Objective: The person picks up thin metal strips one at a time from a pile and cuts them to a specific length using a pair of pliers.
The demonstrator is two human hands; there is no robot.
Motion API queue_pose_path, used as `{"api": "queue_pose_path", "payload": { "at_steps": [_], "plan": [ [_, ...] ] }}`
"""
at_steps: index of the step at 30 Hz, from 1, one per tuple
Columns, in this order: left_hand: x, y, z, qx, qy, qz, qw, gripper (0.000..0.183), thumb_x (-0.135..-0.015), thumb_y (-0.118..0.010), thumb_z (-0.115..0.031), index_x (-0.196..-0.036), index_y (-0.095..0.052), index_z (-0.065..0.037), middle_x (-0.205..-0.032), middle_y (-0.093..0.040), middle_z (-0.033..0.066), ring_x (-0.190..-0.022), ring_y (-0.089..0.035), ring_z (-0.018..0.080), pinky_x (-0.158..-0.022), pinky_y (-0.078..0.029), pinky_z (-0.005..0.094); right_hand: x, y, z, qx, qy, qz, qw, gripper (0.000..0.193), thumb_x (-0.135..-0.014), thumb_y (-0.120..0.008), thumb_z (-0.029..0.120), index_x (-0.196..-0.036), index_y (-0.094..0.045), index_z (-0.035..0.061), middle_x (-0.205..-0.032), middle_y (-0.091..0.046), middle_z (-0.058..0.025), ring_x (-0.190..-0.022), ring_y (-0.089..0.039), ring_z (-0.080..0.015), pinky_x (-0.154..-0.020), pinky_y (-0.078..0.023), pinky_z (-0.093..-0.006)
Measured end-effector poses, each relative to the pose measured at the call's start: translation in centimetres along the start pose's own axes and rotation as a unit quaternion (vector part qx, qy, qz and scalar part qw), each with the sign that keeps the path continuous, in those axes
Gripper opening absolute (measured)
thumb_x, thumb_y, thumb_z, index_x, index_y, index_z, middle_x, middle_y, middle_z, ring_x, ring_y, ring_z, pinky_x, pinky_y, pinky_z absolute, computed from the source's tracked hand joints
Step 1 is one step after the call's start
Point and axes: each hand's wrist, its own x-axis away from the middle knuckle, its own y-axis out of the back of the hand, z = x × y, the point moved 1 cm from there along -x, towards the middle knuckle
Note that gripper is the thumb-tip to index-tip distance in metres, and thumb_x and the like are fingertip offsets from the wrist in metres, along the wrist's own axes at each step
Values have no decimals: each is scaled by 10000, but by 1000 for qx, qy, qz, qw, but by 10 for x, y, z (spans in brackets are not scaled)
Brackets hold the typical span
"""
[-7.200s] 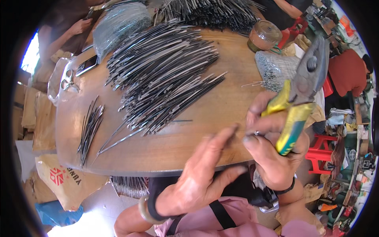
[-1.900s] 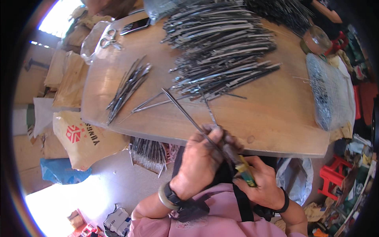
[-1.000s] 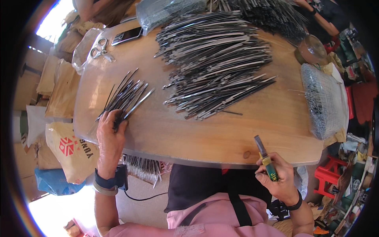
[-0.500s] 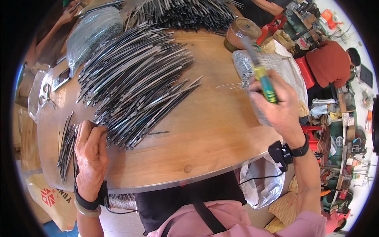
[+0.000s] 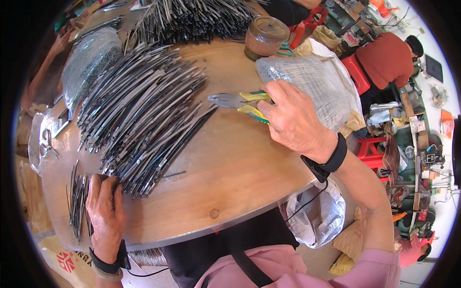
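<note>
My right hand (image 5: 297, 120) grips a pair of pliers (image 5: 240, 101) with yellow and green handles. The handles stand apart and the jaws point left, over the table just right of a big pile of dark, thin strips (image 5: 144, 105). My left hand (image 5: 104, 206) rests at the near left of the table, its fingers curled down by the lower end of that pile. Whatever those fingers pinch is hidden beneath them. Beside it, on the left, lies a smaller bunch of dark strips (image 5: 77, 201).
A wrapped bundle of thin wires (image 5: 312, 86) lies at the right, behind it a round brown container (image 5: 266, 36). Another wrapped bundle (image 5: 91, 62) and scissors (image 5: 47, 144) are at the left. More dark strips (image 5: 192, 19) lie at the far side. Another person's arm (image 5: 48, 67) shows far left.
My right hand has moved left, away from the wire bundle, and the pliers have swung from pointing up to pointing left. My left hand stays beside the strips. The whole view has shifted slightly.
</note>
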Motion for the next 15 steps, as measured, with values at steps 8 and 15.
{"api": "queue_pose_path", "payload": {
  "at_steps": [8,15],
  "plan": [
    [-2,-13,1,4,16,-4,1000,181,-810,-603,62,-988,-598,32,-883,-514,178,-753,-539,354,-671,-446,392,-18,-19,4,-15,50,-9,999,109,-667,-652,71,-773,-656,44,-860,-494,-79,-815,-531,-243,-709,-462,-360],
    [8,8,5,201,184,1,962,147,-732,-638,110,-844,-572,41,-792,-522,87,-705,-517,176,-639,-407,269,-21,0,11,-19,31,-29,999,150,-631,-676,85,-772,-650,43,-863,-506,-77,-834,-537,-244,-708,-459,-357]
  ]
}}
